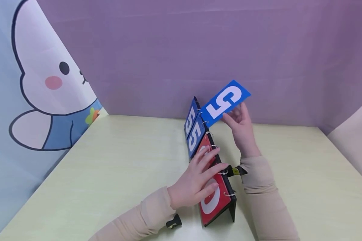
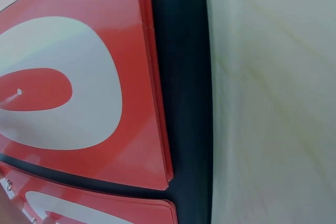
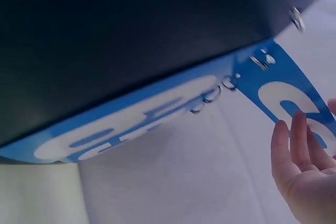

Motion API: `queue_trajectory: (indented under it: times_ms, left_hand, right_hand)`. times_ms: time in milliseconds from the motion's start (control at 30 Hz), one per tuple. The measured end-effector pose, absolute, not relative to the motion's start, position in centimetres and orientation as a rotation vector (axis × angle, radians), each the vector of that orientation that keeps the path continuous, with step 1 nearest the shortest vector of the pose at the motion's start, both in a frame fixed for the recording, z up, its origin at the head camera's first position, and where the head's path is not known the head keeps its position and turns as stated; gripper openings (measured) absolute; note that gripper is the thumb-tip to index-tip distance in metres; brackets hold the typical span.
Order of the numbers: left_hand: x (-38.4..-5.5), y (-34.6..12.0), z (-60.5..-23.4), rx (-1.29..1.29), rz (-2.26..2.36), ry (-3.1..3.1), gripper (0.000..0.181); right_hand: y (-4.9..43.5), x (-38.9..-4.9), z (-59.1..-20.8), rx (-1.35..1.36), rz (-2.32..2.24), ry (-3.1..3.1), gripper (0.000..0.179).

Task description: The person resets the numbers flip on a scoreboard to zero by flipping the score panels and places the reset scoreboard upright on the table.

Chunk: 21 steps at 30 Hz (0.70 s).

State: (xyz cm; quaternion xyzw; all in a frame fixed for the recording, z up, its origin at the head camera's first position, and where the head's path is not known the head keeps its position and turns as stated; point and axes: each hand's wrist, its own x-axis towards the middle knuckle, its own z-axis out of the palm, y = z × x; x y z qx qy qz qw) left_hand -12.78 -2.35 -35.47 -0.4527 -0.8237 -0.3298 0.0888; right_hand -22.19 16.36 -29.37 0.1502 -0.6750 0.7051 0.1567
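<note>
A tabletop flip scoreboard with a black folded stand and ring-bound number cards stands lengthwise on the table. My right hand, beyond the ridge, pinches the long edge of a raised blue card showing a 5. The thumb is at its front, and the fingers lie against its back, which the right wrist view shows. My left hand rests with spread fingers over the red cards, fingertips near the top rings. A large white 0 fills the left wrist view on a red card.
Two blue cards with 5s, a far one and a nearer one, hang on the stand's left face. The pale table meets a purple backdrop behind, and a cartoon rabbit print covers the left side.
</note>
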Motion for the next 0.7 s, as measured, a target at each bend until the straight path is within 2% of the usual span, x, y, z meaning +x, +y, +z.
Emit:
queue_trajectory:
  times_ms: [133,267,700]
  left_hand:
    - [-12.8,-2.3,-35.5,-1.353,-0.974,-2.446,0.053]
    - [-12.7,-2.4,-35.4,-1.354,-0.956,-2.459,0.053]
    - [-12.9,-2.3,-35.6,-1.381,-0.858,-2.379,0.048]
  right_hand:
    - [15.7,-22.3,-29.6,0.477,1.939,-2.092,0.065]
    - [15.3,-22.3,-29.9,0.484,1.872,-2.25,0.062]
    - [14.2,-22.1,-30.1,0.475,1.598,-2.441,0.034]
